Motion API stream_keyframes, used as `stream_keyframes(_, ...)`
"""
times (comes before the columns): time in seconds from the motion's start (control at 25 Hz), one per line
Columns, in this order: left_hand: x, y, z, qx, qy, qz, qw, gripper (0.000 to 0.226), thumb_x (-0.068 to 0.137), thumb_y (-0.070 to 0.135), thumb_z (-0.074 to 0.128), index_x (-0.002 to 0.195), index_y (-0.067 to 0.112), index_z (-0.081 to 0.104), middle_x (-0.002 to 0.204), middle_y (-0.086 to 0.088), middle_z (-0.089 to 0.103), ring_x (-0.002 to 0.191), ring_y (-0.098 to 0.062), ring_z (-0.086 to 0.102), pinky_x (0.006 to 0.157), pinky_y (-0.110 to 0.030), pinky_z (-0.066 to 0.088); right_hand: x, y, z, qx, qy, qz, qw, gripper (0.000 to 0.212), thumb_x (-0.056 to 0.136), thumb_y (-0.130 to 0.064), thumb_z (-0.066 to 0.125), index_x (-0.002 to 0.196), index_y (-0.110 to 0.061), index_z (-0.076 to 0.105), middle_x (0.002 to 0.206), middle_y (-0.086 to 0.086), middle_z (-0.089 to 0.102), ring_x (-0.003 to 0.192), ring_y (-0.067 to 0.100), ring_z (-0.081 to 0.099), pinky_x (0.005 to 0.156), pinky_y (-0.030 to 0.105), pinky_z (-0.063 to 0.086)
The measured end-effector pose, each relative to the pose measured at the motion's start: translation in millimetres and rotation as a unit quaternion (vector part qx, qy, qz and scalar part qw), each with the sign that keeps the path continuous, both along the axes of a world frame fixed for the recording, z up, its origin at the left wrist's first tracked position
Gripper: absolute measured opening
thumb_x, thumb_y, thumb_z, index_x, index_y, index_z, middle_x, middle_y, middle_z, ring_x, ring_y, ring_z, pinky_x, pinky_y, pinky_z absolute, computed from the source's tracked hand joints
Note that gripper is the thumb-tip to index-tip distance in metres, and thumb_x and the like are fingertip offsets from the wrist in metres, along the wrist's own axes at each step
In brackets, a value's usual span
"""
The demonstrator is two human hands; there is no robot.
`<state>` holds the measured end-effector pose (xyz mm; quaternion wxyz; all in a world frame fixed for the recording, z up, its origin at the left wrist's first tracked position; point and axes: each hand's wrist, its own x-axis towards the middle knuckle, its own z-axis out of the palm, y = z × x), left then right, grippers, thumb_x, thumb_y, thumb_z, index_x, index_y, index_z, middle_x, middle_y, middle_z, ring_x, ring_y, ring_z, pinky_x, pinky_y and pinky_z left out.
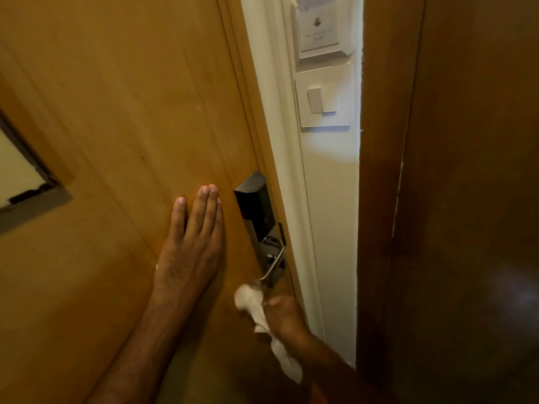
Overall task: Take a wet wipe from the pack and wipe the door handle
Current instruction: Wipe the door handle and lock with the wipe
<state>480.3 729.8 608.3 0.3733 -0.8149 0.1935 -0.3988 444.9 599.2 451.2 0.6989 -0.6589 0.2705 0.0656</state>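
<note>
A silver lever door handle (pixel 274 262) hangs below a black electronic lock plate (pixel 254 201) on the edge of a light wooden door (pixel 122 118). My right hand (pixel 287 314) grips a crumpled white wet wipe (pixel 250 301), bunched just under the free end of the handle and touching it; a tail of the wipe trails down along my wrist. My left hand (pixel 194 243) lies flat on the door, fingers together, to the left of the lock. The pack of wipes is out of view.
A white wall strip (pixel 329 185) right of the door carries a key-card holder (pixel 319 27) and a light switch (pixel 323 99). A dark wooden panel (pixel 455 199) fills the right side. A framed notice (pixel 20 176) hangs on the door's left.
</note>
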Motion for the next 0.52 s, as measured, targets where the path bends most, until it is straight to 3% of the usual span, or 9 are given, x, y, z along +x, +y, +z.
stream_keyframes(0.08, 1.3, 0.8, 0.8, -0.01, 0.012, -0.002, 1.0, 0.06, 0.101, 0.023, 0.009, 0.15, -0.009, -0.003, 0.159, -0.034, -0.004, 0.149, -0.045, -0.003, 0.118, -0.062, -0.002, -4.5, -43.6, 5.0, 0.032, 0.048, -0.016, 0.998, 0.011, 0.084, -0.016, 0.071, 0.081, -0.013, 0.061, 0.082, 0.006, 0.066, 0.077, 0.022, 0.065, 0.067, 0.032, 0.057)
stream_keyframes(0.16, 2.4, -5.0, 3.0, -0.042, 0.028, -0.02, 0.999, 0.06, 0.101, 0.023, 0.017, 0.151, -0.008, 0.005, 0.16, -0.033, 0.002, 0.15, -0.044, 0.001, 0.118, -0.063, 0.001, -12.1, -88.3, 26.7, 0.096, 0.031, -0.06, 0.993, 0.016, 0.08, -0.009, 0.073, 0.092, -0.004, 0.064, 0.09, 0.013, 0.069, 0.086, 0.031, 0.067, 0.078, 0.043, 0.058)
stream_keyframes(0.32, -6.9, -63.5, 1.0, -0.218, 0.132, -0.085, 0.963, 0.061, 0.097, 0.026, 0.038, 0.147, -0.007, 0.026, 0.157, -0.032, 0.024, 0.149, -0.044, 0.017, 0.117, -0.064, 0.005, -44.0, -180.2, 77.3, 0.277, -0.082, -0.106, 0.951, 0.037, 0.082, 0.015, 0.043, 0.116, 0.001, 0.051, 0.113, 0.026, 0.058, 0.094, 0.039, 0.061, 0.074, 0.056, 0.05)
stream_keyframes(0.4, -13.3, -113.5, -10.4, -0.236, 0.171, -0.148, 0.945, 0.063, 0.095, 0.028, 0.043, 0.146, -0.007, 0.029, 0.155, -0.034, 0.028, 0.147, -0.046, 0.021, 0.117, -0.064, 0.011, -76.2, -229.1, 93.5, 0.288, -0.148, -0.151, 0.934, 0.054, 0.08, 0.023, 0.029, 0.125, 0.0, 0.047, 0.126, 0.03, 0.049, 0.104, 0.04, 0.058, 0.078, 0.051, 0.054)
stream_keyframes(0.52, -37.0, -201.0, -29.8, -0.221, 0.248, -0.243, 0.911, 0.066, 0.092, 0.032, 0.038, 0.145, -0.007, 0.032, 0.153, -0.035, 0.032, 0.144, -0.048, 0.027, 0.114, -0.063, 0.021, -145.5, -296.4, 102.2, 0.259, -0.235, -0.202, 0.915, 0.051, 0.083, 0.022, 0.041, 0.129, 0.004, 0.053, 0.126, 0.028, 0.056, 0.104, 0.034, 0.063, 0.077, 0.038, 0.061)
